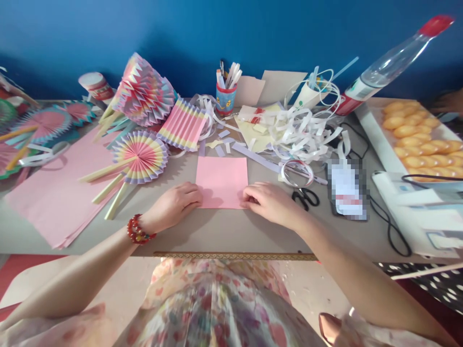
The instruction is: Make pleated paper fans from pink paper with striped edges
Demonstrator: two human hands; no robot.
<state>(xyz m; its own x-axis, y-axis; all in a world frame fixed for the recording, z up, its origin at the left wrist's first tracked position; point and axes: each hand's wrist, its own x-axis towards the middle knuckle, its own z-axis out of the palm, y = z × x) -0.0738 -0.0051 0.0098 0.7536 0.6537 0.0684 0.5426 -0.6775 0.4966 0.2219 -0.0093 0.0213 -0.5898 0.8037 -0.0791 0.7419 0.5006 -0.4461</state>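
A pink sheet of paper lies on the table before me, its near edge running between my two hands. My left hand, with red beads at the wrist, has its fingers curled onto the sheet's lower left corner. At the lower right corner my right hand pinches the paper between thumb and fingers. Left of the sheet rests a pleated paper fan with pale yellow sticks. Behind it stand a larger pleated paper piece and a pink accordion-folded strip.
Large pink sheets lie at the left. Curled white paper strips, a tape roll, black-handled scissors and a blurred phone are to the right. Further right are a bottle and a pastry box. A pen cup stands behind.
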